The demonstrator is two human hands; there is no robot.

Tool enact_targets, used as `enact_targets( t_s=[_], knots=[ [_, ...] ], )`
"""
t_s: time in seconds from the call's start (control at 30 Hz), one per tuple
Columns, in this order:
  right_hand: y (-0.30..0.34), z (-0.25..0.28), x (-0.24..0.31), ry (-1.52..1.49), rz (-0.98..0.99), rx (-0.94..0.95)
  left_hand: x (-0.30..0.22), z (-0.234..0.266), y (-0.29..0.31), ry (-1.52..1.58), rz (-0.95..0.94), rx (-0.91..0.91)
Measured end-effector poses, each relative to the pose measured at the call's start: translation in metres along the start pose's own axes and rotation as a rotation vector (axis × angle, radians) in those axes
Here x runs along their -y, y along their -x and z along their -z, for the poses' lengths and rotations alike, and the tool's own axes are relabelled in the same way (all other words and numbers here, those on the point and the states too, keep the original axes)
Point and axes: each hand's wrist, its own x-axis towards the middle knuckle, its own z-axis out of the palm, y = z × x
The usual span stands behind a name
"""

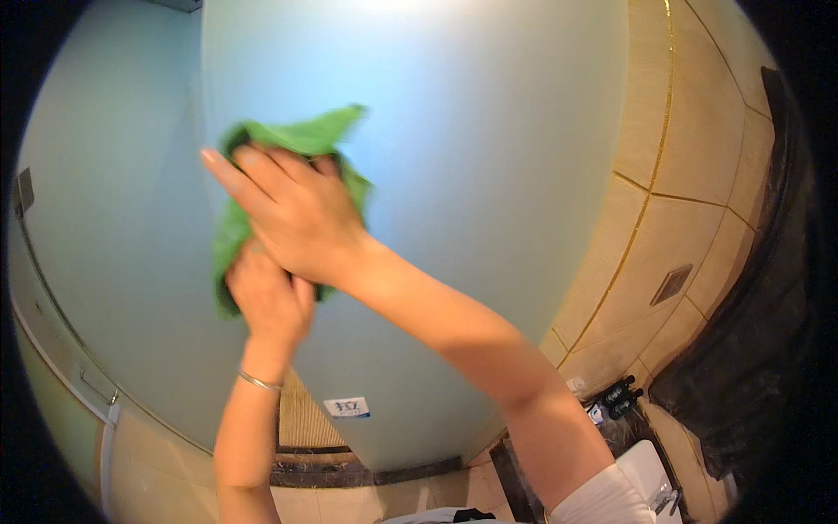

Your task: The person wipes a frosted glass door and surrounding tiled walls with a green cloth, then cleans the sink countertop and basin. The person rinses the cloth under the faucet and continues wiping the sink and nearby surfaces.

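Note:
Both my hands are on a bunched green cloth (301,135) against a large frosted glass panel (471,175). My right hand (301,210) lies uppermost, its fingers pressed over the cloth and one finger stretched past its left side onto the glass. Just below it, touching its underside, my left hand (266,288) grips the cloth's lower part with bent fingers. A thin bangle (260,382) circles my left wrist. The cloth's upper corner sticks out to the right, slightly blurred. Part of the cloth is hidden under my hands.
A small white sticker (346,408) is on the glass low down. Tiled wall (681,157) runs along the right, with a switch plate (672,285). At lower right are dark bottles (621,397) and a white basin (644,472). Dark fabric (733,375) hangs at far right.

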Motion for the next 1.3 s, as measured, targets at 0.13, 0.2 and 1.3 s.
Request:
enact_targets(
  t_s=[0.13, 0.2, 1.3],
  knots=[
    [-0.023, 0.013, -0.030, 0.026, 0.052, -0.006, -0.024, -0.027, -0.054, 0.041, -0.004, -0.204],
    [-0.015, 0.040, -0.052, 0.071, -0.005, -0.050, -0.043, -0.043, -0.065, 0.043, -0.037, -0.185],
    [-0.098, 0.006, -0.067, -0.149, -0.065, -0.008, -0.009, -0.018, -0.140, -0.026, 0.070, -0.227]
  ],
)
